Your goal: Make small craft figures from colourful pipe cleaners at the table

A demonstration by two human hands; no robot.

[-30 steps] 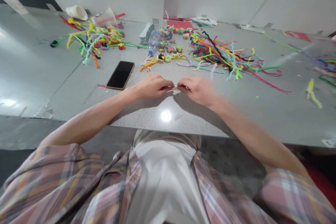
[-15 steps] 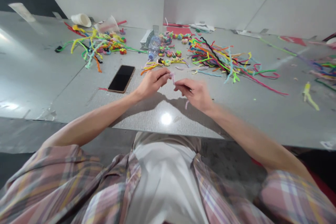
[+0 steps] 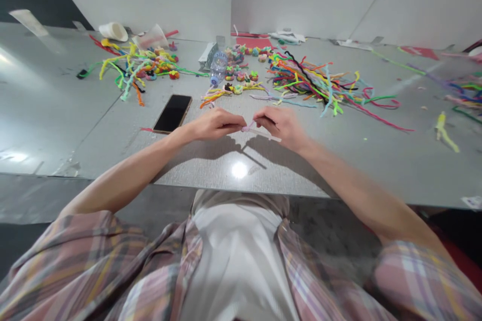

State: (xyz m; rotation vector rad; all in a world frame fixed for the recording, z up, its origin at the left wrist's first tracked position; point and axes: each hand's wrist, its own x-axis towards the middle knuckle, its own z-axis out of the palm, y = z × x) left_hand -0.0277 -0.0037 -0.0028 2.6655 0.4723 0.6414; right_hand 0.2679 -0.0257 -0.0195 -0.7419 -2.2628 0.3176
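Between my hands is a pale lilac pipe cleaner [image 3: 264, 134], looped or twisted near my left fingertips, with one straight end pointing right below my right hand. My left hand [image 3: 219, 124] pinches it at the looped part. With thumb and finger, my right hand [image 3: 280, 124] grips another stretch of it just right of the loop. Both hands hover a little above the table, their shadows falling below them. Just beyond them lie yellow and orange pipe cleaners [image 3: 214, 97] and a few pale strands [image 3: 278, 96].
A phone [image 3: 172, 113] lies left of my hands. Behind stand a small plastic bottle [image 3: 218, 67] and rows of colourful twisted pieces [image 3: 241, 76]. A big pile of pipe cleaners [image 3: 309, 80] spreads to the right, another heap [image 3: 146, 66] to the left, near white cups [image 3: 113, 31].
My hands have come slightly lower, toward me. The lilac pipe cleaner now shows a loop at my left fingertips, and its free end sticks out straight to the right instead of hanging below my right hand.
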